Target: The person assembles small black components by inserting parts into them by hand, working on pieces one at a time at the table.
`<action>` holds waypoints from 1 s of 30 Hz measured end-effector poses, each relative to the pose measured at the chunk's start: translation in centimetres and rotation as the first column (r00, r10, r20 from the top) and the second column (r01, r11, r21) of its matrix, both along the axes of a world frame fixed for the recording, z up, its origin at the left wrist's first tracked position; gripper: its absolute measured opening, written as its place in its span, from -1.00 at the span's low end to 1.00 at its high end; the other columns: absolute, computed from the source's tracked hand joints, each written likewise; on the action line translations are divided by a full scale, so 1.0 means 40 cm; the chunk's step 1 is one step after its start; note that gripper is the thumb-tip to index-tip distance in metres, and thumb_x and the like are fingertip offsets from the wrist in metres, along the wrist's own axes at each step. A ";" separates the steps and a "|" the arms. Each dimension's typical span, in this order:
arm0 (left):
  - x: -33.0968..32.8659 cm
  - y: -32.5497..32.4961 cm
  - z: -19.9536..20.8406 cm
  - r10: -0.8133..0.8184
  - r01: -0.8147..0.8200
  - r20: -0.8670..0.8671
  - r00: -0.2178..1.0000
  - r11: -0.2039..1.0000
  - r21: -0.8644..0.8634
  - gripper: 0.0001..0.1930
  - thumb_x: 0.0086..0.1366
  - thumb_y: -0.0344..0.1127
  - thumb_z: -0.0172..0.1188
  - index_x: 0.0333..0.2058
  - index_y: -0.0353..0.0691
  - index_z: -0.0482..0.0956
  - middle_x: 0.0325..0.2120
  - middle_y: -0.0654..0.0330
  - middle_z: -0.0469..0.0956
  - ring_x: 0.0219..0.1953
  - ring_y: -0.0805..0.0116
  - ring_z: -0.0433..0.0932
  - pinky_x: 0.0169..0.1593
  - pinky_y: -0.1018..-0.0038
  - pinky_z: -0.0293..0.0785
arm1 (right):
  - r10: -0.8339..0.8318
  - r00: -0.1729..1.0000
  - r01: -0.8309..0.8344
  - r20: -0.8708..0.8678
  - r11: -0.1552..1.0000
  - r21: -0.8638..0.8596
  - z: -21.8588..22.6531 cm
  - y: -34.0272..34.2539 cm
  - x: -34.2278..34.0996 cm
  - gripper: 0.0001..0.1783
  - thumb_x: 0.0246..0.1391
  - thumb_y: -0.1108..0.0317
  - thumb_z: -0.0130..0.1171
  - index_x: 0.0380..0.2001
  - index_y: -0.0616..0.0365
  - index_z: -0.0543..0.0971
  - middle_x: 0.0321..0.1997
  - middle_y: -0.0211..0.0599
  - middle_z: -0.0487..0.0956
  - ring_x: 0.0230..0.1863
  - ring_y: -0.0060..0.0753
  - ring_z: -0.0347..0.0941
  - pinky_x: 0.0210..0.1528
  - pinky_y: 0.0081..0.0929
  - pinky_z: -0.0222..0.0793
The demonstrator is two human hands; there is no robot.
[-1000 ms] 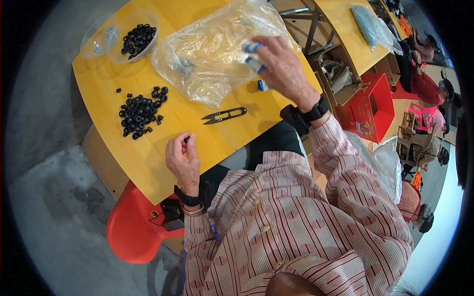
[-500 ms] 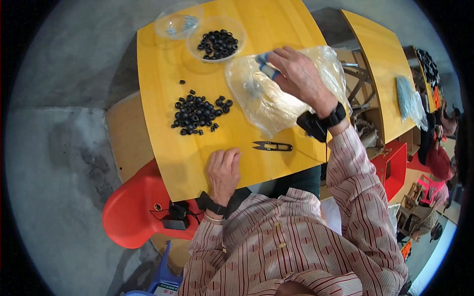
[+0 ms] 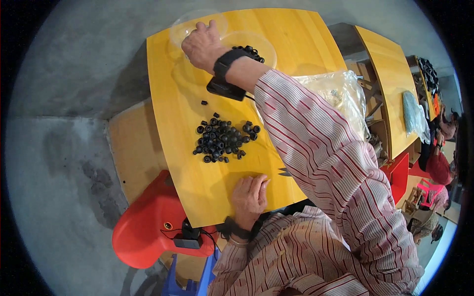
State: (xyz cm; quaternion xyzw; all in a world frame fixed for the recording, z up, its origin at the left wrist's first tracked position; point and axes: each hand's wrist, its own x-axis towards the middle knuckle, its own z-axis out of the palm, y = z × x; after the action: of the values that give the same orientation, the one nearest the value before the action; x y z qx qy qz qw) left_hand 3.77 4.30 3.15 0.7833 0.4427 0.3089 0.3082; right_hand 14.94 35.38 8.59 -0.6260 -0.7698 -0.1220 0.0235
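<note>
My right hand is over a clear plastic bowl at the table's far left. Its fingers are bent, and the fingertips are hidden, so what they touch does not show. A second clear bowl, partly behind my right wrist, holds small black ring-like parts. My left hand rests on the near table edge, its fingers curled together with nothing visible in them. Beyond it lies a loose pile of the same black parts. Thread snips show only their blade tips beside my right sleeve.
A clear plastic bag lies on the right of the yellow table. A red chair stands at the near left, with a small black device and cable on it. Another table and people are farther right.
My right hand has moved left from the plastic bag to the far-left bowl, and the blue finger coverings no longer show. My sleeve now covers most of the snips. My left hand still rests on the table.
</note>
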 end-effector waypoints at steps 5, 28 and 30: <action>-0.010 -0.001 -0.012 0.012 -0.012 0.002 1.000 1.000 -0.013 -0.87 0.16 -0.41 0.16 -0.29 -0.23 0.52 -0.53 0.14 0.43 -0.46 0.13 0.43 -0.37 0.31 0.37 | 0.073 0.997 -0.073 0.030 0.997 -0.004 -0.028 0.015 -0.023 -0.85 -0.03 0.34 0.04 -0.49 -0.03 0.62 -0.49 -0.41 0.55 -0.19 -0.28 0.45 -0.08 -0.13 0.13; 0.012 -0.008 -0.023 0.055 -0.052 -0.165 0.985 0.998 0.022 -0.88 0.14 -0.39 0.19 -0.33 -0.24 0.56 -0.51 0.11 0.46 -0.41 0.11 0.44 -0.33 0.29 0.35 | 0.075 0.827 -0.111 -0.557 0.993 -0.032 0.030 -0.757 0.378 -0.88 -0.17 0.39 0.20 -0.45 -0.04 0.61 -0.57 -0.39 0.48 -0.35 -0.28 0.39 -0.36 -0.33 0.29; 0.009 -0.011 -0.028 0.067 -0.064 -0.174 0.982 0.998 0.024 -0.88 0.15 -0.38 0.19 -0.32 -0.24 0.56 -0.50 0.10 0.45 -0.40 0.11 0.44 -0.32 0.29 0.35 | 0.018 0.721 -0.084 -0.693 0.995 -0.061 0.012 -0.777 0.401 -0.84 -0.14 0.36 0.24 -0.39 -0.02 0.63 -0.56 -0.38 0.49 -0.36 -0.24 0.39 -0.35 -0.32 0.31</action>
State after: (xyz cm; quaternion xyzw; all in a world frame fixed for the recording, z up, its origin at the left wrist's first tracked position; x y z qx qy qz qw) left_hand 4.11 3.88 2.04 0.7953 0.4907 0.2529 0.2504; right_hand 30.98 4.30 9.06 -0.6054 -0.7271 0.1546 0.2843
